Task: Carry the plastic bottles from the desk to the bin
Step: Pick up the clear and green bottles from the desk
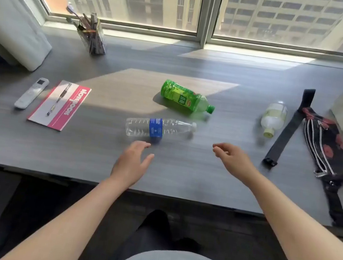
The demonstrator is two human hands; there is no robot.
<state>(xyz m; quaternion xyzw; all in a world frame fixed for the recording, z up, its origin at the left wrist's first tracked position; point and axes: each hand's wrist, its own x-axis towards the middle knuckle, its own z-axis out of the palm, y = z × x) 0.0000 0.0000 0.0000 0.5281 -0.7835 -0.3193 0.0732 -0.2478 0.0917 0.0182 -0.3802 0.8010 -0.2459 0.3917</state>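
- Head view: you are facing a grey desk under a window, with 3 plastic bottles lying on their sides.
- The clear bottle with the blue label is lying nearest you, cap pointing right.
- The green bottle is lying just behind it, cap pointing right.
- The pale bottle is lying well to the right, beside a black strap and a patterned pouch.
- Your left hand is hovering just short of the clear bottle, fingers spread wide, holding nothing.
- Your right hand is hovering to the right of that bottle, fingers loosely curled, empty.
- A remote, a pen on a pink booklet and a pen holder are sitting at left.
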